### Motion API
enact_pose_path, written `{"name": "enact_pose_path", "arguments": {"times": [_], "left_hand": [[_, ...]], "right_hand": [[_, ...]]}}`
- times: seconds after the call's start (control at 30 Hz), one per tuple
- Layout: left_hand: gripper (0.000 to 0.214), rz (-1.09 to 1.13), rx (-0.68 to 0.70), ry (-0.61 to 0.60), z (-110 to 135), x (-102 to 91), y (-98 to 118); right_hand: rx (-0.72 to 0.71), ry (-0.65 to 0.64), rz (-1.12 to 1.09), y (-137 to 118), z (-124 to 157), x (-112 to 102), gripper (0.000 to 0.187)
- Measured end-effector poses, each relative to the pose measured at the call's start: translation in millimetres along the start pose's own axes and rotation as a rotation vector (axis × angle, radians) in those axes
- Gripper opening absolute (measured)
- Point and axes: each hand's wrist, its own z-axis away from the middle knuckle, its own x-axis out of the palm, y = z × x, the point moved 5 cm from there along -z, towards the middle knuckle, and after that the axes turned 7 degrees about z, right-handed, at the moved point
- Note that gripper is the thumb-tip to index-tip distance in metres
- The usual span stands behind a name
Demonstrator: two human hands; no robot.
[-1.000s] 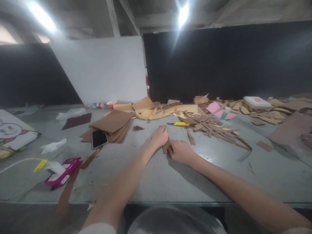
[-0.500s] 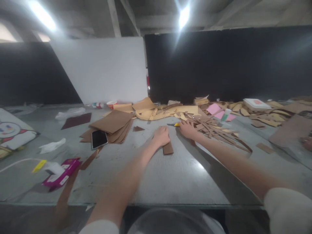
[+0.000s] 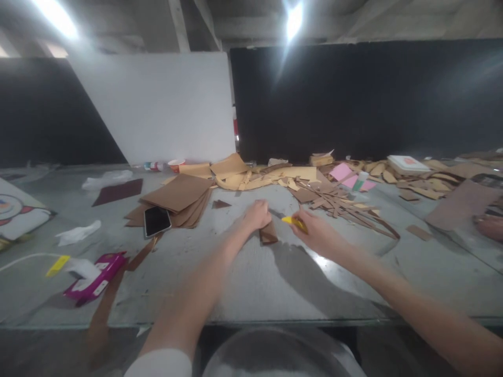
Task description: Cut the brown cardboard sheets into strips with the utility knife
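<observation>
My left hand (image 3: 257, 214) rests curled on the far end of a small brown cardboard strip (image 3: 269, 233) that lies on the grey table (image 3: 251, 283). My right hand (image 3: 319, 235) is closed round a yellow utility knife (image 3: 294, 222). The knife's dark blade points left, toward the strip and my left hand. Right hand and knife hover just right of the strip.
A stack of brown cardboard sheets (image 3: 178, 196) with a phone (image 3: 156, 221) on it lies to the left. Cardboard offcuts and strips (image 3: 346, 207) and pink paper (image 3: 346, 173) pile up to the right. A magenta box (image 3: 94, 283) sits near the front left edge. Another person's hand (image 3: 489, 226) shows at far right.
My right hand left the strip, reached out to the yellow knife among the offcuts, picked it up and brought it back beside the strip. My left hand stayed on the strip.
</observation>
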Motion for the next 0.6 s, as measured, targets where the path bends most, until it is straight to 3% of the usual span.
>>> {"name": "enact_pose_path", "arguments": {"times": [0.1,0.2,0.37,0.6], "left_hand": [[0.034,-0.021,-0.041,-0.01,-3,0.3,0],[0.035,-0.025,-0.046,-0.012,-5,0.0,4],[0.039,-0.076,-0.014,0.008,-1,-0.2,11],[0.042,-0.149,0.045,0.058,8,1.0,21]], "right_hand": [[-0.11,-0.008,0.031,-27,59,-5,0.022],[-0.138,-0.006,0.19,-43,93,6,0.02],[-0.096,-0.017,0.307,-42,91,24,0.017],[-0.054,-0.069,0.374,-42,79,30,0.023]]}}
